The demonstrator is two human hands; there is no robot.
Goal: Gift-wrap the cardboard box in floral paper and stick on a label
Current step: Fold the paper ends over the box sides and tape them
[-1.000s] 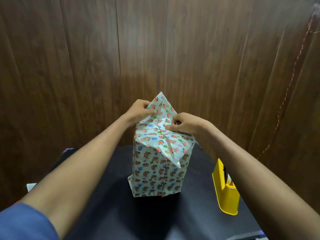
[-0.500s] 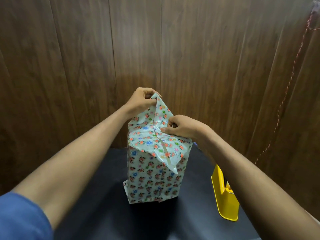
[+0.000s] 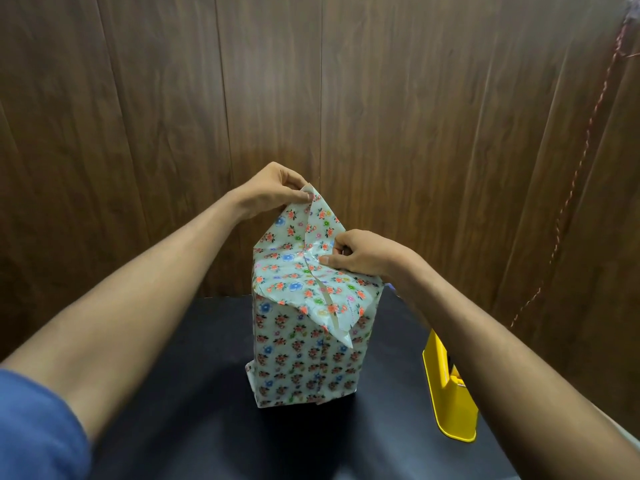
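Observation:
A tall box wrapped in floral paper (image 3: 304,362) stands upright on the black table (image 3: 194,393). At its top a pointed flap of the paper (image 3: 311,223) rises behind, and a front flap hangs down over the near face. My left hand (image 3: 273,188) pinches the tip of the raised flap. My right hand (image 3: 360,252) pinches the paper at the top right of the box, thumb pressing the folds near the centre. The cardboard itself is hidden under the paper. No label is in view.
A yellow tape dispenser (image 3: 450,393) stands on the table to the right of the box, partly behind my right forearm. A wood-panelled wall (image 3: 415,116) rises close behind the table. A red twisted cord (image 3: 588,150) hangs along the wall at right.
My left hand has risen from the box's top left and now pulls the rear flap's tip upward. My right hand stays on the top right folds.

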